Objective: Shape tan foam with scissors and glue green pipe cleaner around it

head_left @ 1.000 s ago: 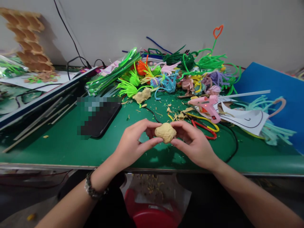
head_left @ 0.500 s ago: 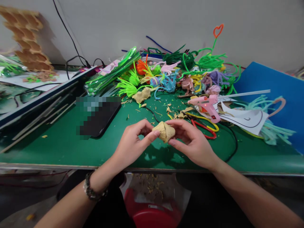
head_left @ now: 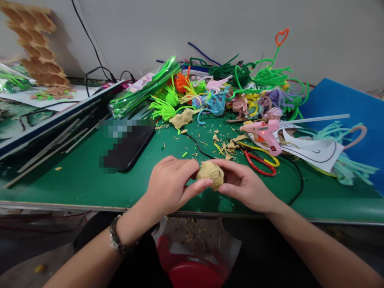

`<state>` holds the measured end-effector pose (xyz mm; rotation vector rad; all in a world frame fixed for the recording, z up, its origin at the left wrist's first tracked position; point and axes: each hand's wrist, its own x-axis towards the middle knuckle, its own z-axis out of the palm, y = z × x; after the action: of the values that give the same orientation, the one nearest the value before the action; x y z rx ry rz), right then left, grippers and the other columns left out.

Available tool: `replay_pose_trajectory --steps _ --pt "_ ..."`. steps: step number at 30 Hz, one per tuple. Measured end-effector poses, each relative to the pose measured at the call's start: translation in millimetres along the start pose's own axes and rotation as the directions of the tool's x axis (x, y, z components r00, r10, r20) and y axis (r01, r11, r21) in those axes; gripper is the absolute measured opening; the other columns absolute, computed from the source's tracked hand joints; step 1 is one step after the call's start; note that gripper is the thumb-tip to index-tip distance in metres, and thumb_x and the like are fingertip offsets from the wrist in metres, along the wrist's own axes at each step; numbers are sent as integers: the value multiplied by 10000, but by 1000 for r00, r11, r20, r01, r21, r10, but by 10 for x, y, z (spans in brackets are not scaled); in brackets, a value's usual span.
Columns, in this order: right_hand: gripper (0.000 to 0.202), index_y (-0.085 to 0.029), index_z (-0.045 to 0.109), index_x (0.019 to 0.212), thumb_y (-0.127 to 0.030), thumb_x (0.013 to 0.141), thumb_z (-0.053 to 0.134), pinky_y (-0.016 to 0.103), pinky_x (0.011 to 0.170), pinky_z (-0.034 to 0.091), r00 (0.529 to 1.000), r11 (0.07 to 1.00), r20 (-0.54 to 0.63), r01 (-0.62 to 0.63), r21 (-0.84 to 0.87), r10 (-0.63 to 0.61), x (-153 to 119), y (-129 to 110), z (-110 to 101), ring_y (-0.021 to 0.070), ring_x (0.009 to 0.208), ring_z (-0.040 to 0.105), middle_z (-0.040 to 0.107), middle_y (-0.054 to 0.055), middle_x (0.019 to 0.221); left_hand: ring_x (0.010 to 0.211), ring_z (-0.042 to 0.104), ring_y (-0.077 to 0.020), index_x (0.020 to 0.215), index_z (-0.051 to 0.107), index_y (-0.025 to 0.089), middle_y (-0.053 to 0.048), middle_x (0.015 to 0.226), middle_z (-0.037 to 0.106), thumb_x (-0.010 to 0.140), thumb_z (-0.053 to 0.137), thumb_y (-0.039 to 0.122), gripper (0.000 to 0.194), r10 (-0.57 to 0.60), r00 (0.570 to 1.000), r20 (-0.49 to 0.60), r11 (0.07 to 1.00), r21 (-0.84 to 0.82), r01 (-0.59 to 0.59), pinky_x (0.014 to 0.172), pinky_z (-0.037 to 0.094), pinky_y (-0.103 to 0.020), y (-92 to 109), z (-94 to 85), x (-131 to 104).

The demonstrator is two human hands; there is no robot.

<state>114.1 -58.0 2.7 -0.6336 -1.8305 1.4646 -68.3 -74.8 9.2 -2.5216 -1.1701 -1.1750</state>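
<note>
Between my two hands, just above the front of the green table, is a small tan, rounded cup-like piece (head_left: pixel 211 174) that looks like moulded paper pulp. My left hand (head_left: pixel 172 182) pinches it from the left, thumb in front. From the right, the fingers and thumb of my right hand (head_left: pixel 246 184) close on its other side. A dark gap shows near its upper right edge. Beyond my right hand lie scissors (head_left: pixel 260 164) with red and yellow handles. A pink glue gun (head_left: pixel 265 134) with a lit red light rests behind them.
A black phone (head_left: pixel 132 148) lies to the left, beside thin sticks (head_left: pixel 45 150). Colourful pipe cleaners (head_left: pixel 216 100) are heaped along the wall. Tan scraps (head_left: pixel 229 148) and a black cable (head_left: pixel 297 188) lie on the table. A blue board (head_left: pixel 339 104) leans at right.
The tan piece has been turned in my hands, so its rounded side now faces me and the seam has moved toward its upper right. My left hand has rolled over it.
</note>
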Motion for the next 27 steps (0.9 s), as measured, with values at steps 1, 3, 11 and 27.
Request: replay_pose_trajectory --steps 1,3,11,27 --pt "369 -215 536 1092 -335 751 613 232 723 520 1000 1000 23 -10 20 10 4 -2 -3 118 885 618 652 35 980 407 417 -97 586 472 165 37 428 449 892 276 468 474 20 1000 2 999 28 -20 467 305 -231 0 -3 5" --pt "370 -203 552 1077 -380 756 597 211 660 520 998 999 48 -30 42 28 11 -3 -12 115 835 625 659 33 935 405 425 -104 595 480 165 32 430 458 883 249 506 503 59 998 9 995 82 -60 476 294 -247 2 -7 13" --pt "402 -213 545 1093 -397 742 609 160 559 494 998 994 67 6 109 -13 16 15 -31 68 685 583 635 14 878 389 405 -106 542 429 183 38 408 433 884 331 400 418 68 997 27 989 131 -71 472 277 -254 25 -32 8" --pt "397 -172 538 1087 -456 814 490 270 676 495 966 972 226 -162 170 122 -17 78 -88 97 689 589 600 32 854 896 579 -174 1017 553 146 -99 996 600 751 563 389 360 -198 924 327 634 -676 375 755 486 -294 -30 7 32"
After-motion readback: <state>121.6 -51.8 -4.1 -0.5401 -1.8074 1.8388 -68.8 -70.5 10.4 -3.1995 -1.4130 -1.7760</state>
